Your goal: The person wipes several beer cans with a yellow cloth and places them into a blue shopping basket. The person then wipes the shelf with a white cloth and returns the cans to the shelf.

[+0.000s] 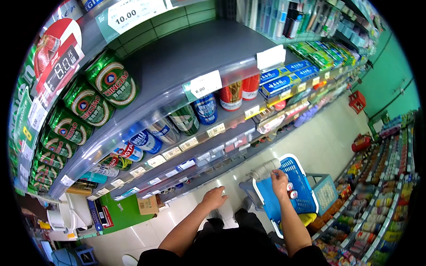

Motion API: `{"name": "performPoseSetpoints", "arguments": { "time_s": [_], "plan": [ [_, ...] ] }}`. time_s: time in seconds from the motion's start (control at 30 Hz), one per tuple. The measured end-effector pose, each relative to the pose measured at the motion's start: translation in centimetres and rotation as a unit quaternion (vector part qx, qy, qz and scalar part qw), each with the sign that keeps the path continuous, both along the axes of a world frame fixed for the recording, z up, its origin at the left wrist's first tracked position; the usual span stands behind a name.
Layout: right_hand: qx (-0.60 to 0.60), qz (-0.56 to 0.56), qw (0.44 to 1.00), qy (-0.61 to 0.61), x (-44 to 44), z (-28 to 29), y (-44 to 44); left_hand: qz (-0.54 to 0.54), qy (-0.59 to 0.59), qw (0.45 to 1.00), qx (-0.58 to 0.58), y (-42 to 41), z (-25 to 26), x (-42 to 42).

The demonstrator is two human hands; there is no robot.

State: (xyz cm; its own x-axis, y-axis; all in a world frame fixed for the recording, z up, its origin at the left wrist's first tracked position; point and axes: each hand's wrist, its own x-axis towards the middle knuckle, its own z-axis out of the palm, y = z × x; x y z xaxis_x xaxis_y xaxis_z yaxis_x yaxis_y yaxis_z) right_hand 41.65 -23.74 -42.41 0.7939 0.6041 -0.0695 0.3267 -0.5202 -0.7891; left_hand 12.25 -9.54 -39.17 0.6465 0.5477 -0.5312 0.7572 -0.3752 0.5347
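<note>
My left hand hangs above the tiled floor, thumb spread from the fingers, with nothing in it. Over a blue plastic shopping basket with a white rim is my right hand, its fingers bent. A rolled grey cloth lies by the basket's edge, close to those fingertips; whether they grip anything is unclear. Several cans with silvery ends sit inside the basket, partly behind my wrist. Something yellow shows at the basket's near end. The basket rests on a grey stool.
A shelf on the left bears green Tsingtao cans. Its tier below holds mixed cans and blue boxes. Bottles fill the right-hand shelves. A patterned stool, a red stool and a cardboard box stand on the floor.
</note>
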Motion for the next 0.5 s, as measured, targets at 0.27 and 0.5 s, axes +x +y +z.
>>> {"name": "performPoseSetpoints", "arguments": {
  "time_s": [0.27, 0.5],
  "plan": [
    [-0.001, -0.084, 0.993, 0.078, -3.2, -0.4, -4.3, -0.046, -0.039, 0.998, -0.026, -0.8, -1.4, -1.4],
    [0.000, -0.191, 0.977, 0.095, -5.8, -1.5, -11.0, -0.102, -0.046, 0.992, -0.049, -1.6, 0.7, 0.2]
  ]
}}
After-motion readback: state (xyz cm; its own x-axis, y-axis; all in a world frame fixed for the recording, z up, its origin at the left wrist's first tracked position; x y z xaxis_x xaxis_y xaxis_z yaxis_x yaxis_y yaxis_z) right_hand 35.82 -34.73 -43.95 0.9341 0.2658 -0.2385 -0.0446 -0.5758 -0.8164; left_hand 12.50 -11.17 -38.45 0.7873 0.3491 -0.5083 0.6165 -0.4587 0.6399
